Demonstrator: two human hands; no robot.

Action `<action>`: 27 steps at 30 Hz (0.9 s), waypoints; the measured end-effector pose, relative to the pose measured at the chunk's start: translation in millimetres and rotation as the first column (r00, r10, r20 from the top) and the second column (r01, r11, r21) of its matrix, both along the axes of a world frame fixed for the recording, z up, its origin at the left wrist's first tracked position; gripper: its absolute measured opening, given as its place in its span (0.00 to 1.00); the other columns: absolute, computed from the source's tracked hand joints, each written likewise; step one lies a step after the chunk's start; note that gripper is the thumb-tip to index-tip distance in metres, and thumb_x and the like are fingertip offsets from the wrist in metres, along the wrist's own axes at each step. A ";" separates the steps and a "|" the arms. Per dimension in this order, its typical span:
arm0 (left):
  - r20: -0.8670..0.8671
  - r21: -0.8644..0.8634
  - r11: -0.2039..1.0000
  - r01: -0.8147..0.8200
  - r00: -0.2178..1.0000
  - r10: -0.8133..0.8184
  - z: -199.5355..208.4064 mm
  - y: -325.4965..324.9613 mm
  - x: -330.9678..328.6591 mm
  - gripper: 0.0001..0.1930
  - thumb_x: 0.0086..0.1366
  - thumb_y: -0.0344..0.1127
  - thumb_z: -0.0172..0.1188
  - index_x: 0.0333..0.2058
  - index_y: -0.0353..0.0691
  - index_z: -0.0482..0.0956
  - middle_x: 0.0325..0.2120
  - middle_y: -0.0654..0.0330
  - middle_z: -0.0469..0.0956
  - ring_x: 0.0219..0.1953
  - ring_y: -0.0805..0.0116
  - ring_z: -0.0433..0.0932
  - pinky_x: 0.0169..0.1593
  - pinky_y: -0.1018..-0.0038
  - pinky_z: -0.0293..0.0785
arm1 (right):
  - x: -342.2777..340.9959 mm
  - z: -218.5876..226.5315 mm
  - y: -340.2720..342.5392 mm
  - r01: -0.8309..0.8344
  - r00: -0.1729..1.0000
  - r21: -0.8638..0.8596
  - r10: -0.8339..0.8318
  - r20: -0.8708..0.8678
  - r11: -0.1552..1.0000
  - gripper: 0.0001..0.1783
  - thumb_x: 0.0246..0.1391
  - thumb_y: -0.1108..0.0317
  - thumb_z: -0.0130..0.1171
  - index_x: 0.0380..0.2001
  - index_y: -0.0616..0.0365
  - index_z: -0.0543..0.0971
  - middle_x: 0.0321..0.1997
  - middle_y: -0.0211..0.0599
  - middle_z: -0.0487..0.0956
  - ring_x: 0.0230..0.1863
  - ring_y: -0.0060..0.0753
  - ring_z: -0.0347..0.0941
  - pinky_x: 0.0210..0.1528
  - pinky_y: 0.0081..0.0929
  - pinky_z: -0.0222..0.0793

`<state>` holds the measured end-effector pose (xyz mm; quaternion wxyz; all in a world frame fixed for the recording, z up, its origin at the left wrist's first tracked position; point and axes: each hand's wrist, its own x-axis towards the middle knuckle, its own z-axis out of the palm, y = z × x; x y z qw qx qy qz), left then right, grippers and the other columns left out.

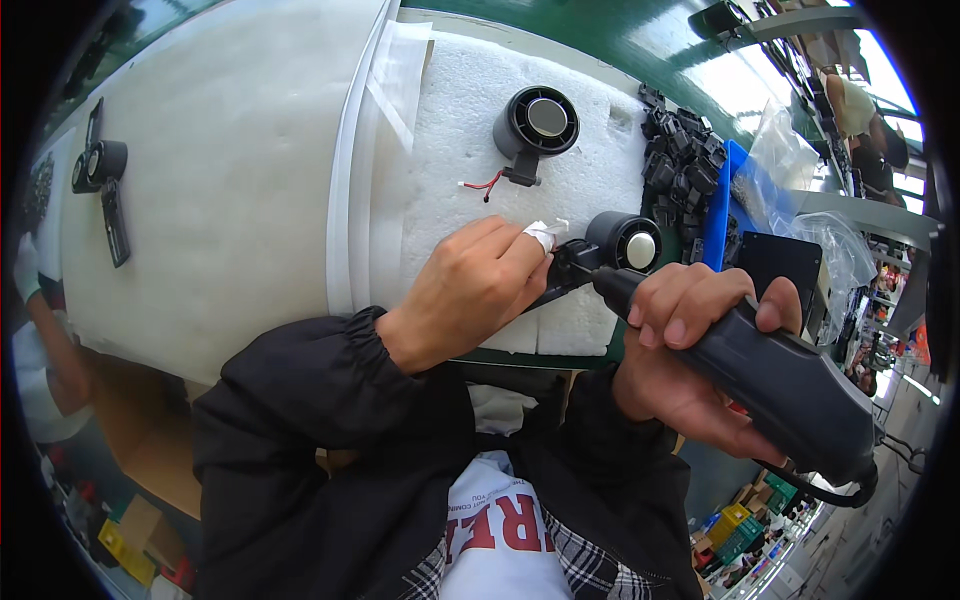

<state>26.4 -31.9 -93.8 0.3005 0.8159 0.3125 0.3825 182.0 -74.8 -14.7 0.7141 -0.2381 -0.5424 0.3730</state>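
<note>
My left hand (pixel 468 285) is closed around the dark arm of a small black fan (pixel 612 238), a bit of white wrapping (pixel 545 233) on one finger. Part of that arm is hidden under my fingers. In my right hand (pixel 680 350) is a black electric screwdriver (pixel 785 385), its cord trailing at the lower right. The tool's tip points at the joint of the arm below the fan head and appears to touch it. Beyond my left hand, a second black fan head (pixel 537 120) lies on white foam (pixel 460 100), its red wires (pixel 485 184) loose.
Many small black parts (pixel 682 150) are heaped at the foam's right edge, beside a blue bin (pixel 722 205) and clear plastic bags (pixel 785 160). At left, another fan with a handle (pixel 105 165) rests on a pale sheet (pixel 230 150). A co-worker's arm (pixel 55 340) shows at far left.
</note>
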 end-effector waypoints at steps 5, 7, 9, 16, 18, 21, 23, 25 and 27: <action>0.074 -0.112 0.994 0.006 0.997 0.002 -0.4 5.4 5.3 0.07 0.57 0.25 0.61 0.35 0.33 0.76 0.26 0.53 0.78 0.28 0.57 0.78 0.32 0.69 0.74 | -1.0 3.0 -5.6 0.068 0.992 0.008 -0.067 -0.105 0.998 0.51 0.44 0.20 0.50 0.49 0.58 0.60 0.24 0.39 0.67 0.18 0.31 0.64 0.23 0.31 0.63; 0.097 -0.162 0.987 0.018 0.995 -0.002 -0.9 6.8 4.3 0.06 0.59 0.25 0.60 0.35 0.33 0.76 0.27 0.52 0.78 0.27 0.59 0.78 0.32 0.70 0.73 | -0.1 10.6 -12.5 0.113 0.981 0.057 -0.103 -0.163 0.992 0.48 0.44 0.22 0.51 0.48 0.57 0.61 0.25 0.42 0.69 0.18 0.33 0.64 0.22 0.32 0.64; 0.105 -0.203 0.979 0.012 0.994 0.010 6.0 9.0 -1.4 0.05 0.60 0.26 0.59 0.35 0.32 0.76 0.27 0.51 0.79 0.26 0.61 0.78 0.31 0.71 0.73 | 0.4 21.1 -18.2 0.203 0.957 0.082 -0.180 -0.227 0.976 0.44 0.46 0.25 0.53 0.47 0.54 0.62 0.24 0.42 0.71 0.15 0.33 0.64 0.19 0.30 0.65; 0.279 -0.366 0.926 -0.095 0.938 0.207 58.0 -0.8 -47.3 0.07 0.61 0.27 0.60 0.38 0.34 0.76 0.22 0.59 0.77 0.23 0.74 0.76 0.31 0.78 0.70 | 39.4 46.7 -70.0 0.083 0.987 0.039 -0.077 -0.141 0.996 0.41 0.52 0.30 0.53 0.48 0.58 0.61 0.27 0.41 0.73 0.21 0.33 0.71 0.26 0.26 0.72; 0.212 -0.356 0.895 -0.270 0.909 0.358 72.6 9.1 -82.4 0.06 0.62 0.26 0.58 0.38 0.35 0.75 0.25 0.64 0.76 0.27 0.81 0.73 0.32 0.81 0.69 | 37.3 47.1 -73.4 0.195 0.957 0.035 -0.182 -0.224 0.980 0.37 0.53 0.31 0.51 0.44 0.57 0.69 0.26 0.39 0.72 0.23 0.35 0.69 0.26 0.30 0.67; 0.268 -0.265 0.749 -0.607 0.700 0.662 55.3 50.2 -171.0 0.07 0.65 0.33 0.57 0.37 0.34 0.76 0.26 0.59 0.79 0.26 0.78 0.75 0.31 0.76 0.72 | 65.1 21.7 -85.3 0.463 0.862 -0.075 -0.469 -0.192 0.883 0.42 0.54 0.29 0.47 0.48 0.62 0.69 0.31 0.40 0.71 0.30 0.35 0.68 0.34 0.32 0.65; 0.207 0.090 0.456 -0.886 0.464 0.861 38.8 73.0 -256.0 0.09 0.66 0.36 0.57 0.35 0.35 0.77 0.26 0.57 0.80 0.27 0.71 0.78 0.32 0.74 0.73 | 93.9 -6.5 -91.4 0.477 0.842 -0.159 -0.502 -0.199 0.864 0.44 0.56 0.30 0.46 0.54 0.65 0.61 0.43 0.49 0.74 0.39 0.38 0.74 0.43 0.31 0.72; 0.237 0.187 0.121 -0.975 0.164 0.957 14.7 85.0 -336.7 0.09 0.66 0.36 0.56 0.34 0.35 0.77 0.28 0.55 0.81 0.30 0.60 0.81 0.35 0.68 0.75 | 82.2 6.1 -90.1 0.607 0.762 -0.222 -0.638 -0.108 0.763 0.46 0.58 0.30 0.42 0.57 0.68 0.60 0.50 0.51 0.71 0.47 0.39 0.71 0.52 0.33 0.67; 0.292 0.263 -0.158 -0.952 -0.078 0.953 -16.8 84.6 -428.7 0.08 0.63 0.35 0.57 0.34 0.35 0.76 0.27 0.54 0.81 0.31 0.58 0.82 0.36 0.66 0.76 | 62.3 21.0 -75.2 0.777 0.616 -0.211 -0.786 0.055 0.593 0.48 0.62 0.33 0.36 0.60 0.75 0.58 0.60 0.55 0.66 0.59 0.44 0.67 0.65 0.37 0.58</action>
